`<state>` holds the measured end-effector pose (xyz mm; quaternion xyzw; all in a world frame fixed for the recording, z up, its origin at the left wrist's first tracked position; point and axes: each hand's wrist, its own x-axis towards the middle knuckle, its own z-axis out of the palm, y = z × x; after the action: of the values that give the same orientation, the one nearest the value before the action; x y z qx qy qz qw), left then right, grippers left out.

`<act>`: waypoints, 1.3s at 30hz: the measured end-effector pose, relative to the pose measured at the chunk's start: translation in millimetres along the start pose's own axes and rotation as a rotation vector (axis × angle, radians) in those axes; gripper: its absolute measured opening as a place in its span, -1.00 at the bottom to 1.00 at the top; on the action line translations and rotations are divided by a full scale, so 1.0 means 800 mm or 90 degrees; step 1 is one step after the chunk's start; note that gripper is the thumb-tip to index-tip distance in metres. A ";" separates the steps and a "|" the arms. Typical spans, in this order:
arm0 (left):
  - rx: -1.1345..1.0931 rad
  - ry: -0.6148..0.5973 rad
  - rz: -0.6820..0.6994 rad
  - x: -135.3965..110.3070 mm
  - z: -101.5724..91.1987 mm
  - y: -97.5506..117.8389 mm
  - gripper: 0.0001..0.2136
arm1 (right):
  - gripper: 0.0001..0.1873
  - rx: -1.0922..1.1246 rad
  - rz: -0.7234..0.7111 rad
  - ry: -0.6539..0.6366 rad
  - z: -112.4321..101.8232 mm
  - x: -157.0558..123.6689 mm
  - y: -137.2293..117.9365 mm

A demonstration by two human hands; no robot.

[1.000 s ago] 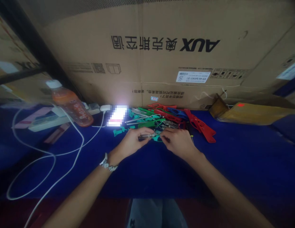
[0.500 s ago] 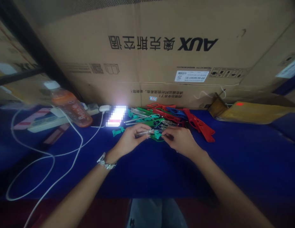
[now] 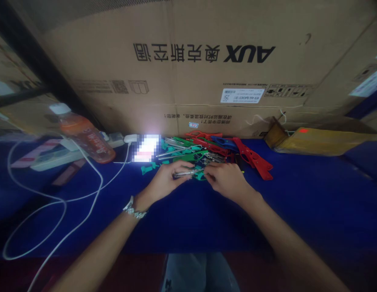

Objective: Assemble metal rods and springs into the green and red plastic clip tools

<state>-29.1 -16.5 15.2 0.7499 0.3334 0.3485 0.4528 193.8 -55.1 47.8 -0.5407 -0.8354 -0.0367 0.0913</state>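
In the head view, my left hand (image 3: 168, 178) is closed around a slim silver metal tube (image 3: 184, 173), which lies crosswise between thumb and fingers. My right hand (image 3: 227, 178) faces it, fingertips pinched together close to the tube's right end. What those fingertips grip is too small and covered to make out. A small green plastic piece (image 3: 200, 175) shows between both hands; whether it is held or lies on the pile behind is unclear. Just beyond my hands is a heap of green plastic parts (image 3: 194, 156), metal rods (image 3: 173, 153) and red plastic gun-shaped parts (image 3: 255, 158).
The blue tabletop (image 3: 182, 219) carries a glowing phone (image 3: 146, 148), a bottle of orange-red drink (image 3: 86, 136) and a power strip (image 3: 57, 158) with looping white cables (image 3: 101, 178). A yellow packet (image 3: 325, 141) sits at right. Large cardboard boxes (image 3: 188, 77) stand behind.
The view has shifted slightly. My right hand's fingertips have come a little closer to the tube in my left hand. My left hand keeps its grip.
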 end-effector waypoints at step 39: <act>-0.427 0.127 -0.245 0.011 0.013 0.001 -0.69 | -0.87 0.319 -0.094 0.192 0.028 0.008 -0.006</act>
<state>-15.4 -14.5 14.4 0.4466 0.3780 0.4179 0.6950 184.8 -47.9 26.9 -0.4275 -0.8325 0.0843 0.3422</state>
